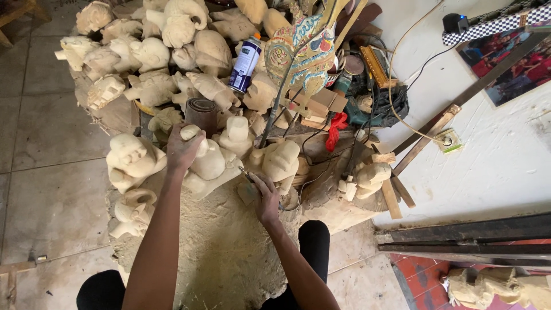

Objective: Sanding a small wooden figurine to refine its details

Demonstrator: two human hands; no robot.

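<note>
My left hand [182,150] reaches forward and grips a pale carved wooden figure [208,162] by its rounded top, among other unpainted carvings. My right hand [265,198] rests lower, fingers closed around a small flat piece of sandpaper-like material [248,191], beside another pale carved head [281,161]. A heap of wood dust [224,247] spreads between my knees under both arms.
Several unpainted carved heads [152,54] are piled at the back. A spray can [245,64], a painted flat puppet [304,54], a roll of sandpaper [201,113], a red cloth [336,127], cables and wooden slats [436,129] lie to the right. Tiled floor [46,138] lies left.
</note>
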